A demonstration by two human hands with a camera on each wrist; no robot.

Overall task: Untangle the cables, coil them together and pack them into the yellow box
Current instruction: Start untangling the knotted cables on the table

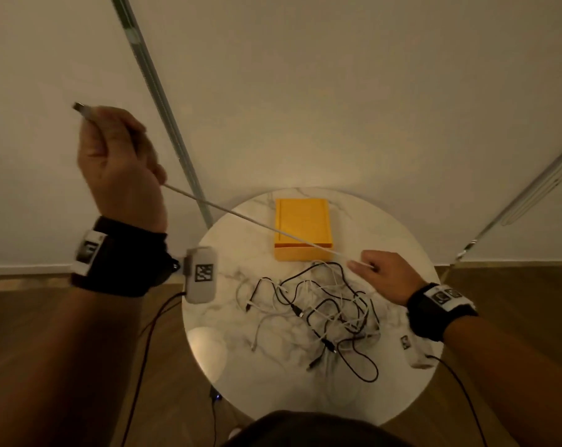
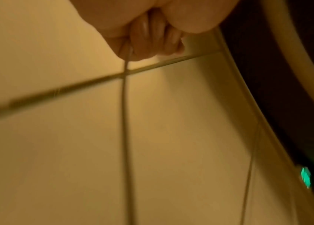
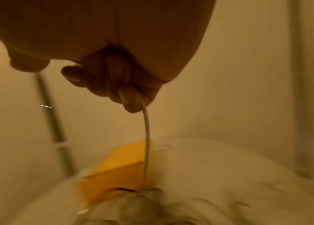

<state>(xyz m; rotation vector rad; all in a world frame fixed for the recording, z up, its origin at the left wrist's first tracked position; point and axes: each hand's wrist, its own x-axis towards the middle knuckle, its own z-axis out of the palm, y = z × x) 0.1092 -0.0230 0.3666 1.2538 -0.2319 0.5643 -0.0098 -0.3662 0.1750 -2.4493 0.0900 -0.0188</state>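
A white cable (image 1: 241,217) is stretched taut between my two hands, crossing above the open yellow box (image 1: 303,229). My left hand (image 1: 118,156) is raised high at the left and grips the cable near its plug (image 1: 83,110), which sticks out past the fingers. My right hand (image 1: 383,272) hovers just right of the box and holds the cable's other part in curled fingers (image 3: 121,85). A tangle of black and white cables (image 1: 321,311) lies on the round marble table (image 1: 228,317) in front of the box. In the left wrist view the white cable (image 2: 125,106) runs out of the fist (image 2: 148,41).
The small round table stands against a pale wall; wooden floor shows on both sides. A metal pole (image 1: 163,101) slants up behind the table at the left, another rail (image 1: 528,195) at the right. Thin wires run from my wrist cameras down past the table edge.
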